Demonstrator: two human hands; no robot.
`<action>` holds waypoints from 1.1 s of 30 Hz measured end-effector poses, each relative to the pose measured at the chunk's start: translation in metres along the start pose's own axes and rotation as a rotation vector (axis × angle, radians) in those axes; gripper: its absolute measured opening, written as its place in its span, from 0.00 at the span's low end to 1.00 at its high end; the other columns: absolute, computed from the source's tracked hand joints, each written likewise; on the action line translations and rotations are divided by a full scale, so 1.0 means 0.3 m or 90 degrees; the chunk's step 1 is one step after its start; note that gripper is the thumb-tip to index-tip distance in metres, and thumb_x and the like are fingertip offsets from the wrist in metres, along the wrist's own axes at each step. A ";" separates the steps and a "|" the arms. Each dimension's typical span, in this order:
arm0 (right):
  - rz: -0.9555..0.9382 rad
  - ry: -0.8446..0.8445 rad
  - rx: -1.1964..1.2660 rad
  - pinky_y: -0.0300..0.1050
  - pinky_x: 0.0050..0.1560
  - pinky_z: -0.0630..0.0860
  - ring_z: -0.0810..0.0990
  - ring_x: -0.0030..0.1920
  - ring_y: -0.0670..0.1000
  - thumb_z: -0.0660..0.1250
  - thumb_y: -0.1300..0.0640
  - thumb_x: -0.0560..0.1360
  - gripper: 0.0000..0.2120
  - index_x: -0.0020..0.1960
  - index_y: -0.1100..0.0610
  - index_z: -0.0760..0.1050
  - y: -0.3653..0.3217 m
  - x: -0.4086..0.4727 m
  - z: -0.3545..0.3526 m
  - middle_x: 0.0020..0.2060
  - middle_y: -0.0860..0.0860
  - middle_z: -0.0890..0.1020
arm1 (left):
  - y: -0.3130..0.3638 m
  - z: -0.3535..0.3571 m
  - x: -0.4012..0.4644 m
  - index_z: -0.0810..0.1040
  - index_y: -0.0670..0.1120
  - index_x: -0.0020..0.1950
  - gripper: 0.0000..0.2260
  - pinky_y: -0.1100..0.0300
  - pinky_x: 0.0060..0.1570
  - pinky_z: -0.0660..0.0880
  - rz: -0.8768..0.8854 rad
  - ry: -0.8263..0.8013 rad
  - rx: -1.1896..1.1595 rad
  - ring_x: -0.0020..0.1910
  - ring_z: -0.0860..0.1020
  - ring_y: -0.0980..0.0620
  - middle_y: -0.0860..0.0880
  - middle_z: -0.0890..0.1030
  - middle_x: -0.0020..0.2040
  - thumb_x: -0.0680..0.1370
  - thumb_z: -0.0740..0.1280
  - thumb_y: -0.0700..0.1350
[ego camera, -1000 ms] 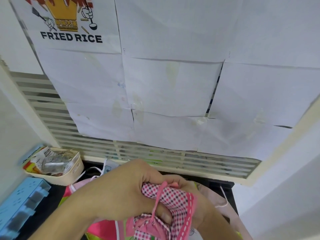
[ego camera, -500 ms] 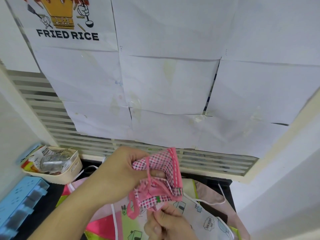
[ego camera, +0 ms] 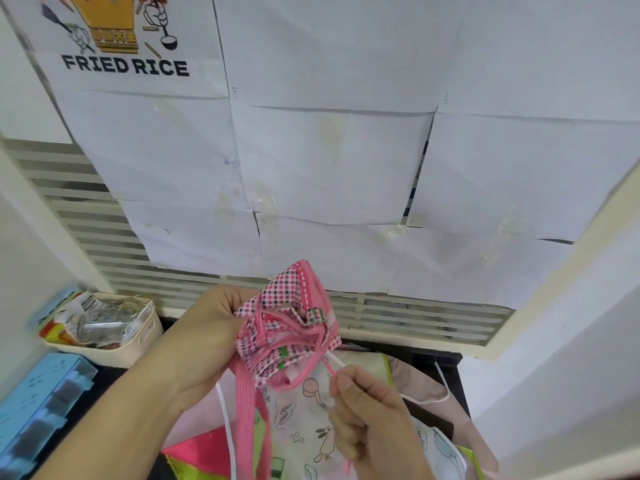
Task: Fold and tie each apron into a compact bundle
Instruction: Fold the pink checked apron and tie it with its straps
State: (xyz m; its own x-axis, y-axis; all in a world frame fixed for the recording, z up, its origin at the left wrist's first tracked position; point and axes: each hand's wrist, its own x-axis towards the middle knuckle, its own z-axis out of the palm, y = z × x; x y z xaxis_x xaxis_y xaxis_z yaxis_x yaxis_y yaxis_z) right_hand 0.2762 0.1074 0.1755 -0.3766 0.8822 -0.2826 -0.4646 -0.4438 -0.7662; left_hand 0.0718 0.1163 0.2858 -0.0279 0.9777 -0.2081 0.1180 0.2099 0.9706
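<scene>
Head cam: I'm seeing the right hand (ego camera: pixel 374 414) now sitting below and to the right of the bundle, pinching a thin pink tie (ego camera: pixel 328 367) btwn thumb and fingers. A sec ago both hands were clamped together round the checked apron (ego camera: pixel 289 323); half a sec ago the right was coming off underneath. So the folding part looks done and I'm reading this as the tying step, w/ the tie being drawn out and down to tighten.

Left hand (ego camera: pixel 204 344) is gripping the folded apron from its left side, fingers tucked behind the cloth, holding it up in the air in front of the slatted vent (ego camera: pixel 415 317). A wide pink strap (ego camera: pixel 247 407) is hanging loose from the bundle, so the knot isn't finished yet, I'd say.

Apron is touching the left hand, just above the right one, joined to it only by the tie. Below, more aprons (ego camera: pixel 311 420) are lying spread on the bench, still unfolded.
</scene>
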 end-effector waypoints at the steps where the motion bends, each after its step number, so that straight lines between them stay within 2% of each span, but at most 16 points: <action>1: -0.010 0.002 -0.024 0.32 0.25 0.54 0.54 0.24 0.44 0.69 0.58 0.71 0.07 0.37 0.60 0.78 -0.013 -0.004 -0.002 0.25 0.49 0.59 | 0.006 0.000 -0.002 0.88 0.38 0.45 0.03 0.51 0.40 0.80 0.003 0.000 0.022 0.37 0.84 0.41 0.34 0.86 0.42 0.74 0.75 0.36; 3: -0.031 -0.008 -0.095 0.31 0.25 0.56 0.55 0.22 0.45 0.67 0.58 0.72 0.08 0.35 0.58 0.78 -0.036 -0.014 0.003 0.22 0.49 0.60 | 0.014 0.006 -0.001 0.89 0.42 0.41 0.08 0.58 0.28 0.78 0.005 0.044 0.064 0.31 0.84 0.46 0.39 0.86 0.37 0.77 0.73 0.33; 6: -0.070 -0.010 -0.239 0.34 0.24 0.56 0.57 0.20 0.47 0.66 0.58 0.75 0.11 0.34 0.54 0.78 -0.073 -0.041 0.019 0.20 0.50 0.62 | -0.003 0.023 0.006 0.89 0.44 0.40 0.11 0.63 0.29 0.76 0.005 0.095 0.169 0.29 0.83 0.47 0.42 0.86 0.35 0.80 0.71 0.35; 8: -0.102 0.001 -0.379 0.36 0.25 0.59 0.59 0.22 0.46 0.66 0.62 0.81 0.16 0.34 0.53 0.78 -0.097 -0.062 0.028 0.21 0.49 0.64 | -0.031 0.021 0.026 0.86 0.40 0.39 0.12 0.63 0.26 0.70 0.004 0.125 0.251 0.26 0.76 0.46 0.40 0.84 0.32 0.81 0.69 0.36; 10: -0.128 0.020 -0.503 0.36 0.29 0.61 0.61 0.25 0.46 0.64 0.64 0.82 0.18 0.36 0.51 0.78 -0.131 -0.091 0.045 0.23 0.47 0.65 | -0.050 0.024 0.042 0.81 0.37 0.38 0.13 0.63 0.22 0.63 0.005 0.160 0.344 0.22 0.68 0.51 0.42 0.78 0.26 0.81 0.65 0.36; 12: -0.167 0.041 -0.595 0.34 0.30 0.62 0.63 0.25 0.44 0.65 0.62 0.81 0.15 0.37 0.49 0.77 -0.170 -0.124 0.063 0.22 0.45 0.66 | -0.053 0.045 0.048 0.79 0.40 0.36 0.12 0.64 0.21 0.62 0.029 0.188 0.443 0.20 0.67 0.54 0.44 0.76 0.26 0.79 0.64 0.36; 15: -0.252 0.023 -0.715 0.35 0.32 0.67 0.68 0.27 0.44 0.66 0.53 0.78 0.05 0.43 0.50 0.76 -0.223 -0.171 0.117 0.24 0.45 0.69 | -0.063 0.079 0.045 0.73 0.48 0.34 0.13 0.63 0.24 0.63 0.088 0.212 0.556 0.26 0.73 0.54 0.48 0.77 0.29 0.79 0.65 0.40; 16: -0.266 0.019 -0.724 0.34 0.34 0.68 0.68 0.28 0.44 0.66 0.52 0.78 0.05 0.44 0.51 0.76 -0.235 -0.175 0.133 0.25 0.45 0.70 | -0.064 0.092 0.038 0.71 0.49 0.34 0.13 0.63 0.25 0.62 0.104 0.202 0.573 0.28 0.73 0.54 0.50 0.77 0.30 0.79 0.66 0.42; 18: -0.302 0.002 -0.694 0.32 0.36 0.68 0.70 0.30 0.43 0.68 0.55 0.78 0.08 0.40 0.53 0.76 -0.247 -0.152 0.158 0.26 0.42 0.71 | -0.070 0.117 0.024 0.69 0.52 0.37 0.12 0.63 0.26 0.60 0.133 0.177 0.637 0.29 0.72 0.55 0.52 0.74 0.31 0.80 0.66 0.47; 21: -0.336 0.019 -0.615 0.32 0.39 0.69 0.75 0.36 0.44 0.69 0.61 0.79 0.14 0.36 0.49 0.77 -0.236 -0.091 0.153 0.33 0.42 0.76 | -0.075 0.162 -0.002 0.64 0.55 0.35 0.14 0.66 0.24 0.49 0.231 0.162 0.725 0.23 0.62 0.55 0.55 0.64 0.25 0.76 0.66 0.52; 23: -0.332 0.011 -0.508 0.35 0.40 0.69 0.74 0.36 0.44 0.68 0.60 0.80 0.13 0.38 0.51 0.77 -0.213 -0.057 0.144 0.35 0.44 0.76 | -0.076 0.176 -0.014 0.66 0.55 0.34 0.10 0.69 0.26 0.44 0.298 0.148 0.724 0.22 0.59 0.54 0.56 0.62 0.24 0.71 0.64 0.55; 25: -0.327 0.022 -0.420 0.39 0.40 0.68 0.72 0.36 0.45 0.67 0.55 0.79 0.09 0.40 0.56 0.78 -0.188 -0.032 0.132 0.35 0.47 0.75 | -0.103 0.185 -0.021 0.71 0.54 0.37 0.09 0.70 0.24 0.50 0.313 0.154 0.671 0.22 0.67 0.55 0.56 0.70 0.25 0.73 0.61 0.56; 27: -0.337 0.030 -0.360 0.41 0.42 0.68 0.72 0.38 0.46 0.68 0.53 0.77 0.11 0.42 0.60 0.79 -0.170 -0.022 0.118 0.42 0.50 0.76 | -0.113 0.190 -0.034 0.74 0.54 0.41 0.12 0.65 0.24 0.61 0.262 0.136 0.557 0.28 0.74 0.54 0.56 0.76 0.29 0.75 0.58 0.60; 30: -0.343 0.026 -0.286 0.40 0.43 0.69 0.74 0.41 0.48 0.71 0.51 0.74 0.12 0.37 0.58 0.79 -0.150 -0.014 0.096 0.52 0.52 0.77 | -0.121 0.194 -0.049 0.79 0.56 0.49 0.09 0.59 0.32 0.73 0.284 0.122 0.450 0.37 0.79 0.55 0.59 0.81 0.39 0.77 0.62 0.57; 31: -0.341 0.029 -0.269 0.41 0.44 0.70 0.75 0.43 0.48 0.72 0.52 0.73 0.11 0.36 0.57 0.79 -0.142 -0.011 0.087 0.55 0.51 0.77 | -0.116 0.202 -0.059 0.80 0.58 0.53 0.07 0.60 0.35 0.75 0.303 0.121 0.443 0.40 0.80 0.56 0.61 0.82 0.42 0.76 0.65 0.54; 33: -0.347 0.039 -0.242 0.47 0.46 0.72 0.76 0.44 0.48 0.77 0.47 0.71 0.13 0.36 0.55 0.80 -0.127 0.001 0.068 0.60 0.49 0.77 | -0.126 0.217 -0.072 0.78 0.61 0.61 0.16 0.71 0.47 0.75 0.347 0.136 0.457 0.50 0.79 0.62 0.66 0.80 0.54 0.75 0.70 0.48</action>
State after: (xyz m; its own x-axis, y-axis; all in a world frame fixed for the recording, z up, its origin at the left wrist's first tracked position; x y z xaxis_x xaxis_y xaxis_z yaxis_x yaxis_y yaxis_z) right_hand 0.2774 0.1211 0.2164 -0.1164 0.9769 0.1793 -0.2567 0.1448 -0.9556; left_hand 0.1324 0.0873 0.2457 0.0384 0.9355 0.3513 0.7534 -0.2581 0.6048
